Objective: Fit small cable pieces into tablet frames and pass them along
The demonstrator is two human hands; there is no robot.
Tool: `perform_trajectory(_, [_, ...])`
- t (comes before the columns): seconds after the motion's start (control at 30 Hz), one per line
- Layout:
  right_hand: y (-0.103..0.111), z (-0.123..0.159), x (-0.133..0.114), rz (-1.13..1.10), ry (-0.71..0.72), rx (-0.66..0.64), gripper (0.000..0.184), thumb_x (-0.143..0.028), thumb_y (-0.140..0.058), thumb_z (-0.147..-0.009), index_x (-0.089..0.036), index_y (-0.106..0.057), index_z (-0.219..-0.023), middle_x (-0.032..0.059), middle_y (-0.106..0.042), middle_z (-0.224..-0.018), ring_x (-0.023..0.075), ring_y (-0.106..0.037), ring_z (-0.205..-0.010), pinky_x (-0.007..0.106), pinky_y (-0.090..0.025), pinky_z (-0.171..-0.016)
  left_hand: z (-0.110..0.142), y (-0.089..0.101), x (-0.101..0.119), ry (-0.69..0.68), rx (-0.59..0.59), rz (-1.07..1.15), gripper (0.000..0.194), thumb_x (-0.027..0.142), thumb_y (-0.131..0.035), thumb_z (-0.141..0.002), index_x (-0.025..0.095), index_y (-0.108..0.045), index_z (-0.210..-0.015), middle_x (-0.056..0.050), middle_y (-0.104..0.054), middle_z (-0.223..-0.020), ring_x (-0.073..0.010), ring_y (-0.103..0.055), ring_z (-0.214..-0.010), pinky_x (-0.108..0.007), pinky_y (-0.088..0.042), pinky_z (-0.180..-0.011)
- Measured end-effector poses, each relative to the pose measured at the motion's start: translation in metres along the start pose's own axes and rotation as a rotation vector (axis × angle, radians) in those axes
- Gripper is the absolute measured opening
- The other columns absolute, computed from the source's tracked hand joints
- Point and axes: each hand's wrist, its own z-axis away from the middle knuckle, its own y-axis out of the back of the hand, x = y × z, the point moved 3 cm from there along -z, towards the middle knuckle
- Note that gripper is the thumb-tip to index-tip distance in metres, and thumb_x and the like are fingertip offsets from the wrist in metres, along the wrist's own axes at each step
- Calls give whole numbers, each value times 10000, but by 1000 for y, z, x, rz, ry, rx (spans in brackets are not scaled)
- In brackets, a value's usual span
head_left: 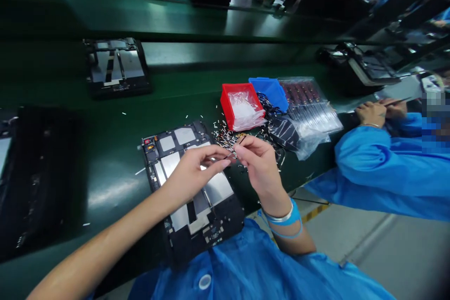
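My left hand (202,166) and my right hand (258,161) meet with fingertips nearly touching. Both are closed in a pinch on something thin and small, too fine to name. Beneath them lies an opened tablet (218,190), its silvery battery panels and black frame exposed, close to my body. Just beyond my fingertips is a scattered heap of tiny white, black and metallic pieces (225,136). A blue band with a cord (291,215) circles my right wrist.
A red bin (227,108) with clear plastic pieces and a blue bin (270,91) stand behind the heap. Beside them lies a clear tray of parts (309,98). Another opened tablet (117,65) rests at upper left. A co-worker's blue sleeve (386,159) is at right.
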Motion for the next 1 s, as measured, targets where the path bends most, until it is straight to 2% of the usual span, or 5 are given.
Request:
perform_trajectory(0.2, [-9,10,-6,379,391,155,53,-215,-704,-751,-224,-652,-747,-19,-678,-697,122,-604,-609,266,-481,-554,1,0,-4,51,76,90,173,257,-568,-823,147,-699,-808,-40,-711,-694,-133,-650,-625,-200,-492,-565])
perform_trajectory(0.37, [-14,19,-19,770,776,26,117,-151,-623,-843,-239,-699,-827,19,-728,-796,160,-655,-746,338,-525,-678,1,4,-6,-72,152,-46,174,211,-554,-819,167,-721,-801,-31,-719,-756,-132,-634,-632,-219,-500,-593])
perform_trajectory(0.6, [-13,17,-20,868,809,-60,104,-144,-616,-837,-199,-704,-835,54,-726,-791,170,-636,-733,326,-534,-653,2,4,-5,-188,179,-331,225,162,-505,-851,200,-727,-836,-18,-726,-774,-139,-644,-669,-238,-471,-632])
perform_trajectory(0.83, [5,4,-31,851,721,119,202,-179,-605,-853,-248,-686,-1025,44,-683,-929,173,-594,-806,313,-490,-631,-6,9,-9,126,17,2,176,217,-535,-824,132,-674,-892,-32,-682,-621,-126,-597,-533,-209,-455,-518])
perform_trajectory(1.0, [-5,3,-39,1114,831,-260,148,-200,-579,-874,-218,-711,-811,33,-621,-736,168,-528,-731,293,-432,-588,-5,17,-4,65,20,-318,181,186,-523,-822,169,-696,-768,-15,-674,-608,-140,-606,-548,-230,-441,-540])
